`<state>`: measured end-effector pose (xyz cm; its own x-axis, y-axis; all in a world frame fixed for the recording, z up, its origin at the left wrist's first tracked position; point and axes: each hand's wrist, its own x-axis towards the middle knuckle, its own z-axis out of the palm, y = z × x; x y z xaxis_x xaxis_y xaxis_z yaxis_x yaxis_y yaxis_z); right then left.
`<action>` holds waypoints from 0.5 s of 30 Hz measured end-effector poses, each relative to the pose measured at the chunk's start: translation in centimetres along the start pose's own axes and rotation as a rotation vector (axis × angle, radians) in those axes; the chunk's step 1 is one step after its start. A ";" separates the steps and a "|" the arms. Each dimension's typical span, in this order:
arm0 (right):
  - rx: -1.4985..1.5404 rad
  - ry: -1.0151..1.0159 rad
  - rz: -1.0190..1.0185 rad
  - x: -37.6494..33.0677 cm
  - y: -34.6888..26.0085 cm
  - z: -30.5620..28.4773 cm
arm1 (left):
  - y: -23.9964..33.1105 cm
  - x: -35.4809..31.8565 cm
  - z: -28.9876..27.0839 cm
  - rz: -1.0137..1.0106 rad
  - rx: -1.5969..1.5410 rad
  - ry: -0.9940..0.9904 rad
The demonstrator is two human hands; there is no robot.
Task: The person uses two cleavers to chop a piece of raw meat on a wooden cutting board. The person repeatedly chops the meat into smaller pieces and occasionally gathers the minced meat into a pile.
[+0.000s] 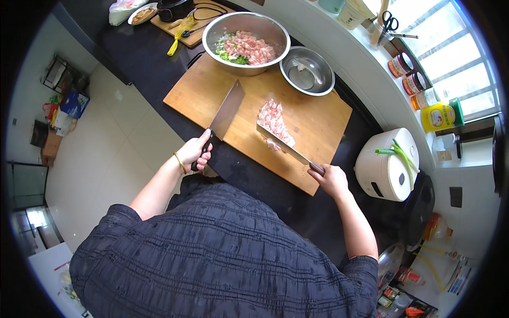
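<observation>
My left hand [195,152] is closed round the black handle of a cleaver [229,112]. Its broad blade is raised at the left part of the wooden cutting board [196,98]. My right hand [332,180] grips a second cleaver [291,152] by its brown handle. That blade stands edge-down at the near side of a strip of chopped pink meat [273,117], with some bits on its near side. Beyond the board's far edge is a large steel bowl [211,37] holding minced meat and chopped greens. A smaller steel bowl [317,78] beside it has a small pale scrap inside.
A white rice cooker [383,168] with green onions [404,156] on its lid stands at the right. Jars [413,84] and scissors [390,22] line the windowsill. A smaller board [197,36] and a plate of food [143,15] sit at the far left.
</observation>
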<state>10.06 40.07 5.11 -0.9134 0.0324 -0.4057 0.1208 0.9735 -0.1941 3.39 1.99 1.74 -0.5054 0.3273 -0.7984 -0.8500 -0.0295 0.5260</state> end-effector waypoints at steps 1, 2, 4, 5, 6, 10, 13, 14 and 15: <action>0.073 0.035 -0.014 -0.1 0.0 0.4 | 0.1 -0.1 0.1 0.006 -0.003 0.006; 0.146 0.068 -0.026 -0.4 0.1 1.3 | 0.1 -0.2 0.1 0.008 -0.012 0.005; 0.066 0.083 -0.003 0.1 0.2 2.9 | 0.0 -0.1 0.2 0.013 -0.028 0.004; 0.085 0.036 0.014 0.3 0.7 2.8 | 0.0 -0.2 0.3 0.016 -0.026 0.005; 0.105 -0.011 0.033 0.7 1.1 2.4 | 0.0 -0.2 0.3 0.018 -0.020 0.000; 0.193 0.048 -0.005 0.7 -0.4 0.7 | -0.1 -0.4 0.1 0.017 -0.016 0.013; 0.391 0.226 -0.055 -1.6 -0.8 2.3 | 0.2 -0.4 0.1 0.022 -0.012 0.009; 0.394 0.342 -0.132 -2.2 -0.3 3.5 | 0.2 -0.4 0.0 0.024 -0.010 0.007; 0.280 0.399 -0.170 -2.9 0.4 4.4 | 0.2 -0.5 -0.1 0.021 -0.010 0.010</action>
<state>14.50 39.35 2.28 -0.9998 0.0158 0.0137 0.0072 0.8762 -0.4820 3.41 1.76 2.23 -0.5243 0.3174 -0.7902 -0.8407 -0.0453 0.5396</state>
